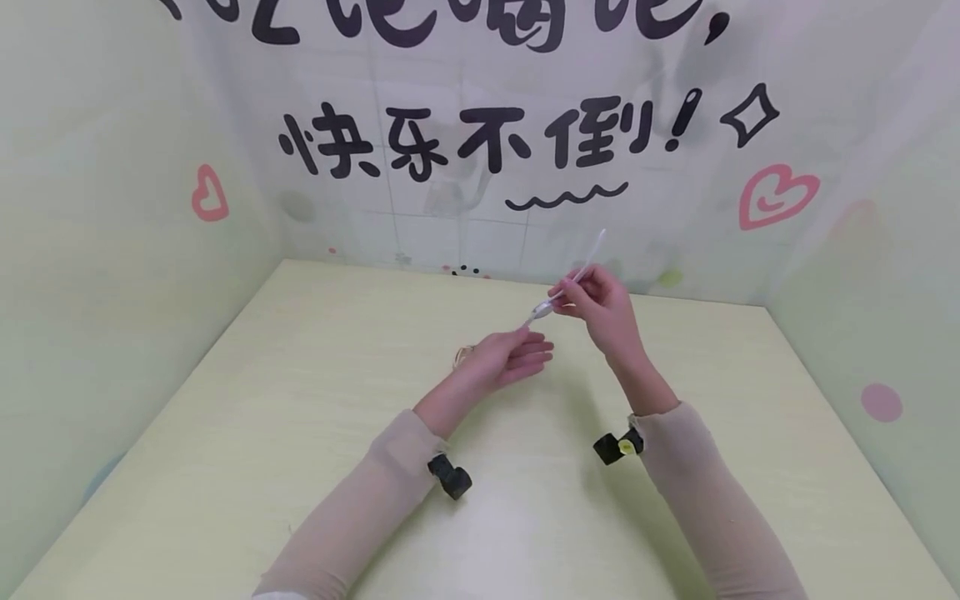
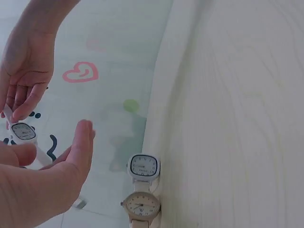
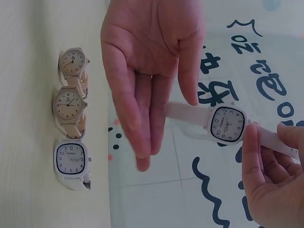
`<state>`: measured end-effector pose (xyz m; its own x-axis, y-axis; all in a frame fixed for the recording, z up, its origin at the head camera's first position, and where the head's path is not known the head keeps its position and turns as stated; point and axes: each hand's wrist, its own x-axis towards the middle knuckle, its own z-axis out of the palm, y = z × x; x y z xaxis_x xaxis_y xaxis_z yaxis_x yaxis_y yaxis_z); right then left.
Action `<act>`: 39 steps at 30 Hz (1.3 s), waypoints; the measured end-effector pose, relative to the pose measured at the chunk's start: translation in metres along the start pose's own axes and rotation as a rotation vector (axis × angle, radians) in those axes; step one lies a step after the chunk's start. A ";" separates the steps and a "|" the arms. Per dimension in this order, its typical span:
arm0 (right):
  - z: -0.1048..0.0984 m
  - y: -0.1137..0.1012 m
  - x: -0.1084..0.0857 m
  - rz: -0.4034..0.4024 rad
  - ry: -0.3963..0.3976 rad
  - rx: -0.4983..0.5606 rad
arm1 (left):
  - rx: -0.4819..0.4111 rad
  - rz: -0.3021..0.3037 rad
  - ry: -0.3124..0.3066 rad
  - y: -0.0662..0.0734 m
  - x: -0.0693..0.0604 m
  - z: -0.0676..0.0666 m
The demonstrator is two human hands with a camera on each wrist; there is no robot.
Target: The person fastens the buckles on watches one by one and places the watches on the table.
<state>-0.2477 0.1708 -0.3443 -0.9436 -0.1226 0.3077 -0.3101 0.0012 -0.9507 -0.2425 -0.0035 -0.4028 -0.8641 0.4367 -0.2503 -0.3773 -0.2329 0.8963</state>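
A white-strapped wristwatch [image 1: 542,310] with a rounded-square face is held up between both hands. My right hand [image 1: 606,308] pinches one strap, whose free end sticks up past the fingers. My left hand [image 1: 504,360] holds the other strap by its thumb, with the remaining fingers stretched out. In the right wrist view, the watch dial [image 3: 227,123] sits between the left hand [image 3: 147,71] and the right hand [image 3: 273,178]. The left wrist view shows the dial [image 2: 23,132] too, partly behind the left thumb.
On the table [image 1: 247,417], beyond the left hand, several watches stand in a row: a white square one [image 3: 71,159], a beige round one [image 3: 69,104] and a smaller beige one [image 3: 74,61]. A printed curtain [image 1: 465,217] hangs along the table's back edge.
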 end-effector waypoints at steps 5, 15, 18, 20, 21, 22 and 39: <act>0.002 0.001 -0.001 -0.039 -0.028 -0.003 | -0.363 0.085 0.112 0.005 -0.001 -0.001; 0.003 0.004 -0.007 -0.040 -0.075 -0.175 | -0.428 0.254 0.231 0.013 -0.006 -0.014; 0.004 0.006 -0.008 -0.040 -0.056 -0.183 | -0.349 0.298 0.245 0.014 -0.007 -0.017; 0.005 0.006 -0.008 -0.045 -0.046 -0.168 | -0.282 0.318 0.259 0.015 -0.007 -0.018; 0.005 0.007 -0.008 -0.051 -0.044 -0.171 | -0.253 0.324 0.265 0.015 -0.008 -0.018; 0.005 0.007 -0.008 -0.058 -0.043 -0.177 | -0.229 0.330 0.270 0.015 -0.008 -0.018; 0.010 0.011 -0.016 -0.055 -0.114 -0.410 | -0.130 0.410 0.262 0.023 -0.014 -0.011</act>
<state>-0.2351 0.1631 -0.3601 -0.9127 -0.2428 0.3287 -0.4015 0.3834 -0.8317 -0.2426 -0.0247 -0.3828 -0.9982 0.0580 0.0146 -0.0132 -0.4528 0.8915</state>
